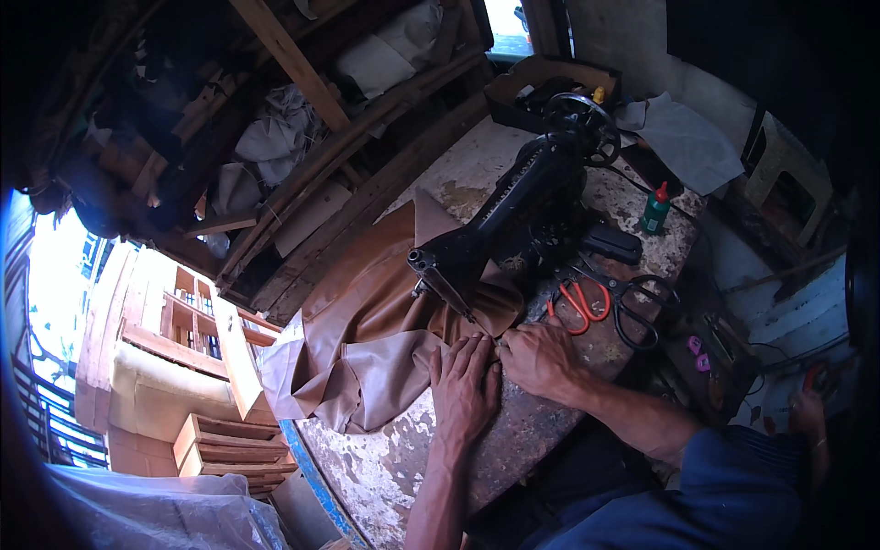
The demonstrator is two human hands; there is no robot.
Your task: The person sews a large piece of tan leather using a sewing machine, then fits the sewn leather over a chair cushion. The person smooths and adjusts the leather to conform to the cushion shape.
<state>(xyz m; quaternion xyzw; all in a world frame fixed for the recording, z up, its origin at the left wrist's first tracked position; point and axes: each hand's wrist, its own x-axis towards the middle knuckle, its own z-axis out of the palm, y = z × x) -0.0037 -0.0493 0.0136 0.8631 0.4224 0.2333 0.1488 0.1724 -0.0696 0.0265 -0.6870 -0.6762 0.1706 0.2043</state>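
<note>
A black sewing machine [527,192] stands on a worn, paint-flaked table [367,472]. Brown leather-like material [371,293] lies in folds under its needle end and spreads to the left, with paler underside showing in places. My left hand [465,380] rests on the near part of the material, fingers stretched forward and lying flat. Right beside it, close to the needle, my right hand [541,359] has its fingers curled in a pinch at the material's edge. The fingertips of that hand are partly hidden.
Orange-handled scissors [608,299] and black-handled scissors [654,344] lie right of the machine. Beyond them are a green bottle [654,215] with a red cap and a dark box [612,243]. An open carton [513,108] stands behind. Another person's hand [807,412] shows at far right.
</note>
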